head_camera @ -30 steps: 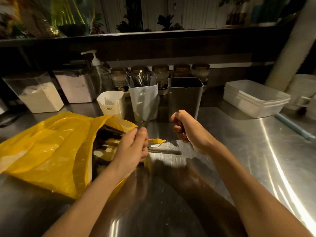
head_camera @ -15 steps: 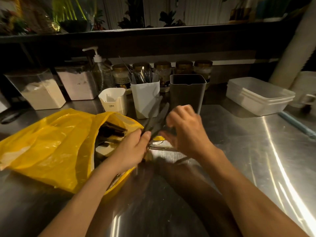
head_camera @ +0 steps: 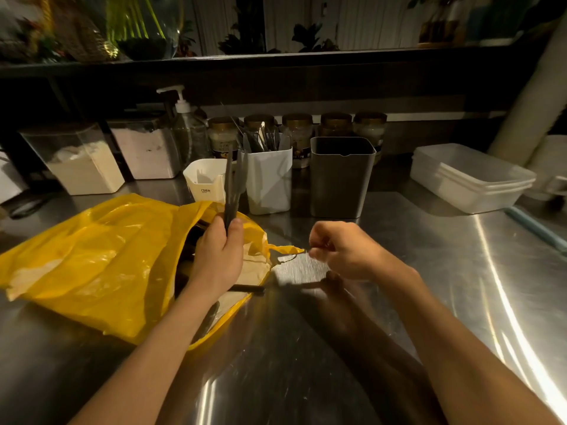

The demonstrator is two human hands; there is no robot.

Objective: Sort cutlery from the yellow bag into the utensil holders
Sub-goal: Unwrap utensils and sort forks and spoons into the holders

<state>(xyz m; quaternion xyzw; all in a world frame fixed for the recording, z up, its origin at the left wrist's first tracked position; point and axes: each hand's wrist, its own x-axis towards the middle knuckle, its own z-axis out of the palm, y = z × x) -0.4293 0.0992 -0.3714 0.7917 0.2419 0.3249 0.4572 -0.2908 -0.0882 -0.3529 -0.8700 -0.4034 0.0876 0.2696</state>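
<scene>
The yellow bag [head_camera: 92, 262] lies open on the steel counter at the left, with dark cutlery inside its mouth. One dark handle [head_camera: 248, 288] pokes out of the mouth onto the counter. My left hand [head_camera: 219, 256] is over the bag's mouth and grips a few dark knives [head_camera: 233, 185] upright, blades up. Behind them stand a small white holder [head_camera: 204, 180], a taller white holder [head_camera: 270, 185] with several utensils in it, and a grey holder [head_camera: 342, 179]. My right hand [head_camera: 343, 250] hovers over the counter by the bag's handle, fingers curled, holding nothing.
Two clear tubs of white powder [head_camera: 82, 161], a pump bottle [head_camera: 187, 130] and a row of jars [head_camera: 334, 124] line the back wall. Stacked white trays [head_camera: 469, 179] sit at the right, with a blue rod [head_camera: 534, 231] in front of them.
My left hand has lifted the knives out of the bag and turned them upright. My right hand let go of them and drew back to the right.
</scene>
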